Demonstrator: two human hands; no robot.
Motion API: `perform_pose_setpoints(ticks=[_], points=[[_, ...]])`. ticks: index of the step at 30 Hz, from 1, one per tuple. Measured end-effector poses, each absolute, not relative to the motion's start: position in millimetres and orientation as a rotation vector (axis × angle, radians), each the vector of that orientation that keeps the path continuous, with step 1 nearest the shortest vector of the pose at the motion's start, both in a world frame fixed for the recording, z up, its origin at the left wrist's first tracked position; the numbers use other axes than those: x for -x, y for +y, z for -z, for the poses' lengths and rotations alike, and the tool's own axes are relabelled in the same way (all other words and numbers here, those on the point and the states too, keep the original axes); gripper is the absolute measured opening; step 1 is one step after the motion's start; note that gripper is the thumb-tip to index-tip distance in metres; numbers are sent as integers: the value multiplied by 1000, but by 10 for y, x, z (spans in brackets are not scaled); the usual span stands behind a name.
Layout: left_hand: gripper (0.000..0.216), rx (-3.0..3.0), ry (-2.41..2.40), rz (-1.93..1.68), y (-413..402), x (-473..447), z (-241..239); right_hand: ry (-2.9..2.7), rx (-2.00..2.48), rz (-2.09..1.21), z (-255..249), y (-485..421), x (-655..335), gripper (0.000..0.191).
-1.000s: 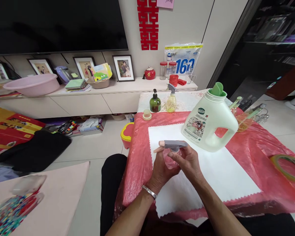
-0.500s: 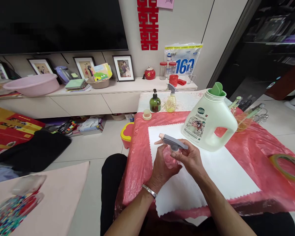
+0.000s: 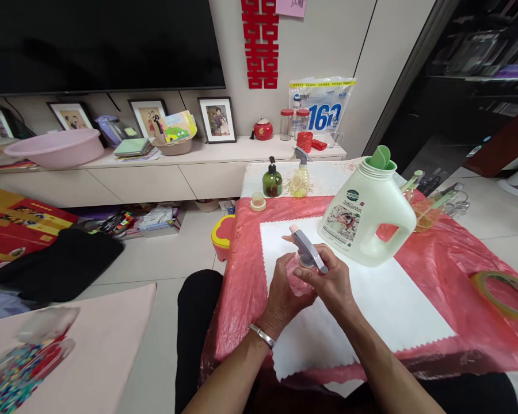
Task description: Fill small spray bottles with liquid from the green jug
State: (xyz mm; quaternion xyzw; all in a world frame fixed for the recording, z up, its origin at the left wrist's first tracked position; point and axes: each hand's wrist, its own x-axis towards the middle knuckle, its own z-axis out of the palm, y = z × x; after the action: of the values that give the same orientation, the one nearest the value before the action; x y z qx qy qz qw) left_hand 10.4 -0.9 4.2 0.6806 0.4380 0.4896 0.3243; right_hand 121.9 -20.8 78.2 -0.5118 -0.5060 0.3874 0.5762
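On the crinkly red plastic sheet (image 3: 247,287), a squat pale cap (image 3: 258,202) was parked near a rounded green pump bottle (image 3: 272,183). Above the wavy-edged white mat (image 3: 397,305), the see-through pink spray bottle (image 3: 295,280) was wrapped up in the left hand (image 3: 281,296), its grey trigger head (image 3: 307,248) grasped at the collar by the right hand (image 3: 335,282). Further right, an orange bottle (image 3: 427,214) was partly blocked by a chunky, smooth jug (image 3: 369,204), then a ring-shaped tape roll (image 3: 492,299).

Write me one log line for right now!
left hand: around pink bottle | right hand: on grey spray head | mint jug: beyond both hands
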Motion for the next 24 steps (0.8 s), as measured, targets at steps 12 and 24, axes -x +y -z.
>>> perform_pose_setpoints(ticks=[12, 24], points=[[80, -1798, 1151, -1279, -15, -106, -64, -1414, 1050, -1122, -913, -223, -1377, 49], [72, -1744, 1153, -1248, -1, -119, -105, -1274, 1109, -1044, -828, -216, -1272, 36]])
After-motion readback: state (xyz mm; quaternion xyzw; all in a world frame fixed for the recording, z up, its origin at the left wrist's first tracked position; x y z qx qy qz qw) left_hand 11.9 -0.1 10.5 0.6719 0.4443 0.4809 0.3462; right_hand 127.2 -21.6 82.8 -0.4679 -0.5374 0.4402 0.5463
